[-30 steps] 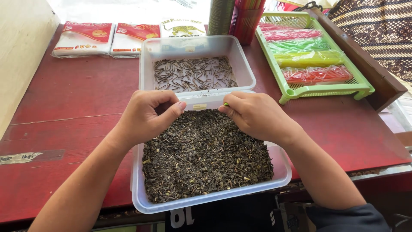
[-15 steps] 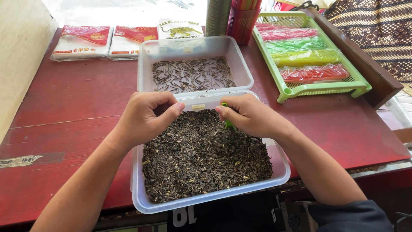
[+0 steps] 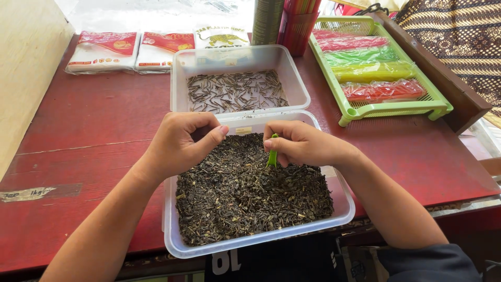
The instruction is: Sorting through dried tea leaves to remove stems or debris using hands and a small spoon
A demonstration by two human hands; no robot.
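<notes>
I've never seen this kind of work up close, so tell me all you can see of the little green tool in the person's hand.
The green tool is a small, slim, bright green piece, plastic by its look. The right hand pinches its upper end between thumb and fingers, so only the lower part shows. It points down, nearly upright, its tip touching the dark dried leaves in the near clear tub. Its exact shape is too small to tell.

Colours: red table, clear tubs, green tool, bright packs.
Dark red table (image 3: 94,120); translucent whitish near tub (image 3: 342,206) of black-brown tea leaves (image 3: 250,198); far tub (image 3: 297,78) with brown-and-pale striped stems (image 3: 235,91); green tweezers (image 3: 272,155); light green tray (image 3: 396,108) holding pink, green, yellow, red packs; white-and-red packets (image 3: 102,49); brown patterned cloth (image 3: 459,31).
</notes>
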